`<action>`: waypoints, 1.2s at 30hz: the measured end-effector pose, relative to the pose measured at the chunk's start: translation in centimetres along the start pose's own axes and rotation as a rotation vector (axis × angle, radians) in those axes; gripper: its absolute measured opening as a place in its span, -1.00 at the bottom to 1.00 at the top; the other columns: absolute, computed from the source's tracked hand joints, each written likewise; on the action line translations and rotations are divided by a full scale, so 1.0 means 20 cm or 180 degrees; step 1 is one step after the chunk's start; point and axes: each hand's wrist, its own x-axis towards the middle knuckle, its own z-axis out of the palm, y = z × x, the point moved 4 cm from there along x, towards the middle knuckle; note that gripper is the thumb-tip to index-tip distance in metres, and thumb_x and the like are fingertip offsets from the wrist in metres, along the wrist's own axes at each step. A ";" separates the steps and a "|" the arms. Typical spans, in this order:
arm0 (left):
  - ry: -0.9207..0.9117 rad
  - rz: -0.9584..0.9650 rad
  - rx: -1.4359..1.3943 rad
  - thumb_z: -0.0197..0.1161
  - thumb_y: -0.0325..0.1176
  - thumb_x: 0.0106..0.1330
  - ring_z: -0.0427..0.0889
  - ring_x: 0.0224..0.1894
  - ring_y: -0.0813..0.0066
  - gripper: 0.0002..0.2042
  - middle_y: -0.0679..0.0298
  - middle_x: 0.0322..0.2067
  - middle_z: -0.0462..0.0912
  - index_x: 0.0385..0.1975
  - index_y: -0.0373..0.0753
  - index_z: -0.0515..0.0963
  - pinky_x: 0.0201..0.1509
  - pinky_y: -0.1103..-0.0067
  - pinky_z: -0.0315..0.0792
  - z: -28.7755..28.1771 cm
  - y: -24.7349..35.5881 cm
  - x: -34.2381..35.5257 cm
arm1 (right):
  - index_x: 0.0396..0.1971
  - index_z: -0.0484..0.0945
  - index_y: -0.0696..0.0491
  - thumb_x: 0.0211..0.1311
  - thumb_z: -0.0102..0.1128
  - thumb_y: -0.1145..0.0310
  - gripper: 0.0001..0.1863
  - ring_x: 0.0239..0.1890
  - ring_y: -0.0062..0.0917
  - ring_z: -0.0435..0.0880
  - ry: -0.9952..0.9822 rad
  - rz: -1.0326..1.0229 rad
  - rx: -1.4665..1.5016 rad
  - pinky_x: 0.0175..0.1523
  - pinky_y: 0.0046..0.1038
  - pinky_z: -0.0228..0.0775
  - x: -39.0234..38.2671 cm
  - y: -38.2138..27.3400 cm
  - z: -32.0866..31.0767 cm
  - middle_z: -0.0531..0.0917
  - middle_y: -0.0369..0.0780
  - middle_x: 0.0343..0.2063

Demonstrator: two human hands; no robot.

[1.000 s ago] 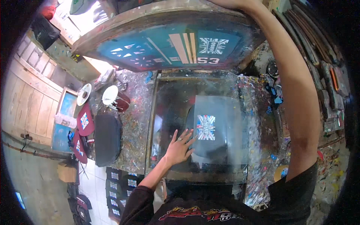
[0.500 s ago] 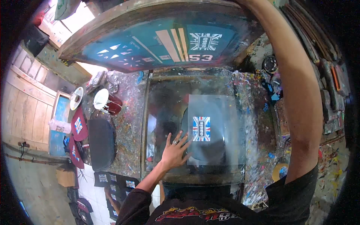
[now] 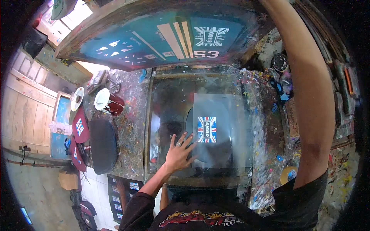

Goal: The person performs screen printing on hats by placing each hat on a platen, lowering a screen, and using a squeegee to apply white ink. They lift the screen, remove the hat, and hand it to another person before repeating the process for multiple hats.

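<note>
My left hand (image 3: 179, 152) lies with fingers spread at the left edge of a clear plastic sheet (image 3: 227, 101). A small red, white and blue flag print with lettering (image 3: 207, 129) shows on the sheet. Beneath it is a dark rounded piece (image 3: 219, 156) on a dark glassy board (image 3: 169, 89). My right arm reaches up past the top edge, so my right hand is out of sight. At the far side, near that arm, a large wooden-framed printing screen (image 3: 154, 42) stands tilted up, its teal mesh bearing stripes, shapes and a flag design.
Left of the board are a white-rimmed, dark red paint bucket (image 3: 110, 102), a black padded piece (image 3: 103, 148) and maroon printed pieces (image 3: 81, 125). A tape roll (image 3: 288, 175) lies at right. Another person's arm (image 3: 122, 194) shows lower left, beside black printed pieces (image 3: 134, 186).
The screen and table sit slightly higher in view. My right forearm has shifted a little right, while my left hand stays by the sheet. The other person's arm has moved.
</note>
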 end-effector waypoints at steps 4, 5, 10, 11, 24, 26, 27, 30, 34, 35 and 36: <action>0.0005 -0.0082 -0.0025 0.26 0.14 0.34 0.07 0.59 0.10 -0.32 0.20 0.53 0.18 0.43 0.02 0.36 0.59 -0.11 -0.16 -0.01 -0.01 0.00 | 0.28 0.53 0.16 0.49 -0.10 -0.12 -0.31 0.38 -0.11 0.44 -0.0075 0.0113 -0.0096 0.48 -0.25 0.13 0.00 -0.01 0.01 0.48 0.08 0.34; 0.0020 -0.0067 -0.0035 0.26 0.13 0.34 0.06 0.59 0.10 -0.31 0.19 0.53 0.17 0.44 0.01 0.34 0.59 -0.11 -0.16 -0.01 -0.01 0.00 | 0.28 0.53 0.16 0.50 -0.11 -0.12 -0.31 0.38 -0.11 0.44 -0.0092 0.0092 -0.0121 0.48 -0.25 0.13 0.01 -0.01 0.01 0.49 0.08 0.34; 0.0130 0.0022 -0.0065 0.24 0.10 0.36 0.02 0.61 0.08 -0.30 0.15 0.54 0.15 0.45 -0.04 0.31 0.58 -0.10 -0.16 -0.01 -0.01 0.01 | 0.26 0.55 0.16 0.50 -0.12 -0.11 -0.32 0.36 -0.11 0.46 0.0007 -0.0301 -0.0028 0.48 -0.25 0.14 0.04 0.01 0.01 0.50 0.08 0.33; 0.0091 0.0016 -0.0049 0.23 0.09 0.36 0.01 0.61 0.08 -0.31 0.15 0.54 0.15 0.45 -0.04 0.31 0.58 -0.11 -0.16 -0.01 -0.01 0.01 | 0.26 0.55 0.16 0.50 -0.12 -0.11 -0.32 0.36 -0.11 0.46 -0.0010 -0.0223 -0.0051 0.48 -0.25 0.14 0.04 0.01 0.01 0.50 0.08 0.33; 0.0745 -0.0020 -0.0495 0.18 -0.04 0.42 -0.01 0.60 -0.08 -0.39 0.12 0.55 0.14 0.43 -0.11 0.35 0.56 -0.18 -0.23 0.00 0.03 0.00 | 0.22 0.55 0.25 0.50 -0.14 -0.11 -0.29 0.36 -0.05 0.46 -0.0067 0.0063 -0.0249 0.47 -0.21 0.18 0.02 0.04 0.02 0.52 0.16 0.28; 0.1398 -0.0375 -0.0281 0.19 -0.17 0.42 -0.07 0.60 -0.21 -0.37 0.04 0.57 0.07 0.49 -0.12 0.28 0.52 -0.26 -0.32 -0.02 0.17 -0.06 | 0.19 0.54 0.31 0.48 -0.11 -0.15 -0.24 0.34 0.00 0.48 0.0258 0.0049 -0.0051 0.46 -0.18 0.21 0.02 -0.04 0.09 0.53 0.20 0.25; 0.1774 -0.0463 -0.0343 0.22 -0.27 0.34 -0.13 0.57 -0.42 -0.49 -0.04 0.55 0.10 0.31 -0.18 0.51 0.48 -0.31 -0.33 -0.03 0.38 0.04 | 0.19 0.54 0.30 0.46 -0.08 -0.19 -0.22 0.32 0.01 0.50 0.0243 -0.0044 -0.0288 0.47 -0.19 0.20 0.01 -0.01 0.04 0.54 0.20 0.24; 0.0669 -0.0258 -0.0906 0.30 -0.30 0.29 -0.07 0.57 -0.32 -0.37 -0.14 0.55 0.01 0.41 -0.21 0.41 0.49 -0.27 -0.23 0.08 0.64 0.28 | 0.15 0.64 0.15 0.46 -0.12 -0.22 -0.27 0.19 -0.02 0.62 0.0196 0.0373 0.0264 0.33 -0.16 0.39 -0.21 -0.09 0.03 0.63 0.21 0.11; 0.3337 0.0211 -0.0798 0.47 -0.33 0.15 0.08 0.55 -0.18 -0.26 -0.08 0.45 0.27 0.41 -0.16 0.39 0.55 -0.16 -0.17 -0.90 0.46 0.34 | -0.24 0.69 0.23 0.32 -0.07 -0.46 -0.11 -0.13 0.07 0.70 0.0439 0.0608 -0.0675 -0.02 -0.02 0.47 -0.54 -0.32 0.10 0.70 0.19 -0.28; 0.3725 -0.0342 0.0013 0.49 -0.32 0.12 0.15 0.53 -0.15 -0.26 -0.06 0.42 0.31 0.39 -0.15 0.41 0.55 -0.17 -0.17 -1.19 0.39 0.23 | -0.21 0.67 0.21 0.31 -0.06 -0.46 -0.13 -0.11 0.08 0.73 0.0266 0.0825 -0.0813 0.04 0.01 0.52 -0.67 -0.36 0.12 0.71 0.18 -0.24; 0.3426 -0.0746 0.0396 0.50 -0.30 0.09 0.21 0.50 -0.14 -0.24 -0.04 0.39 0.36 0.39 -0.14 0.41 0.55 -0.18 -0.19 -1.32 0.30 0.17 | -0.25 0.67 0.19 0.33 0.04 -0.37 -0.23 -0.18 0.05 0.74 0.0370 0.0881 -0.0796 -0.03 0.02 0.52 -0.79 -0.44 0.20 0.72 0.14 -0.29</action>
